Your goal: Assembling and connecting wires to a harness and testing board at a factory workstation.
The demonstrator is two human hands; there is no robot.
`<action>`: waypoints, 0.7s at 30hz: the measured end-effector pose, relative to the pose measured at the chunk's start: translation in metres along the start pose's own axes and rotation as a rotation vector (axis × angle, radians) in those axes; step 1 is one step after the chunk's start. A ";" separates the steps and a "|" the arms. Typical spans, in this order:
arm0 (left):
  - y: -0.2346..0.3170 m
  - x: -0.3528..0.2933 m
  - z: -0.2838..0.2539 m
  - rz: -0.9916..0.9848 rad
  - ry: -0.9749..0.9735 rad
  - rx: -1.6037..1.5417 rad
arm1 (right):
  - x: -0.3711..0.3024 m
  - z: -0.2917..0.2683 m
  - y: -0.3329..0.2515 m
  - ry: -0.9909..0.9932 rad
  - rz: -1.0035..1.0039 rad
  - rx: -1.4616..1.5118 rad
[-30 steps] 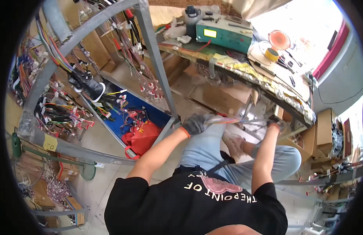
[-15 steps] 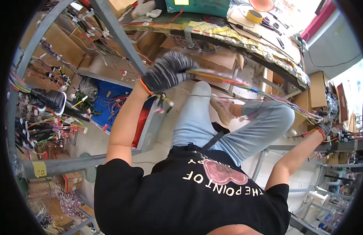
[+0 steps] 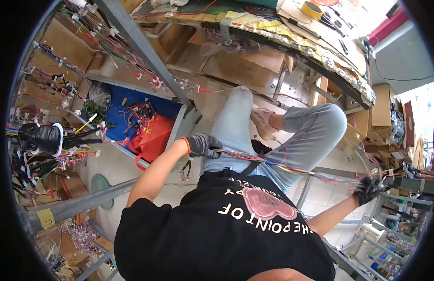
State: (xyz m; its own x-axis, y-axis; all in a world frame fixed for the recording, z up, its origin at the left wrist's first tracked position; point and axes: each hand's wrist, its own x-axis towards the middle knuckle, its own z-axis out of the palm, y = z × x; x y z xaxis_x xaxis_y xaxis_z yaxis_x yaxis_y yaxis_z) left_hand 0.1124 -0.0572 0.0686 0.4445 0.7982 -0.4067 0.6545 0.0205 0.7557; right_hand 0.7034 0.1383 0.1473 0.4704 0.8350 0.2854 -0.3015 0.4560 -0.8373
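A long bundle of multicoloured wires [image 3: 289,168] stretches across my lap, roughly level and fairly taut. My left hand [image 3: 204,146], in a grey-and-black striped glove, is closed around its left end near my thigh. Loose wire tails with small connectors [image 3: 185,171] hang below that hand. Far to the right, my right hand [image 3: 367,190], in a dark glove, grips the other end, where the wires fan out beside a metal rail. Its fingers are partly blurred.
A workbench [image 3: 296,49] with a tape roll [image 3: 311,10] and tools runs along the far side. At left, a blue-lined bin [image 3: 121,110] holds wires and a red bag [image 3: 153,136]. Metal frame bars [image 3: 132,44] draped with wire harnesses stand left; cardboard boxes [image 3: 381,110] stand right.
Both hands have come down and nearer to my body, bringing the wire bundle from above my knees to across my lap. The red bag in the bin is more exposed.
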 end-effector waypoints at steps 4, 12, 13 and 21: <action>-0.067 0.035 -0.034 -0.361 0.409 0.040 | -0.024 -0.085 -0.003 -0.008 0.194 0.245; -0.141 0.202 -0.074 -0.530 0.136 0.223 | -0.057 -0.043 -0.068 0.205 0.371 0.116; -0.150 0.197 -0.065 -0.283 0.499 0.226 | -0.052 -0.042 -0.067 0.178 0.324 0.261; -0.082 0.302 -0.058 -0.262 0.343 0.500 | -0.058 0.018 -0.120 -0.100 0.222 0.432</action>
State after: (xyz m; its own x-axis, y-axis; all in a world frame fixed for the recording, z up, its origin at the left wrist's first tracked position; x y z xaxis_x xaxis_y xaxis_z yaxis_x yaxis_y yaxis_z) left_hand 0.1574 0.2176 -0.0868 0.0662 0.9531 -0.2953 0.9564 0.0237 0.2910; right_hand 0.6973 0.0414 0.2394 0.2798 0.9425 0.1830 -0.7117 0.3315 -0.6194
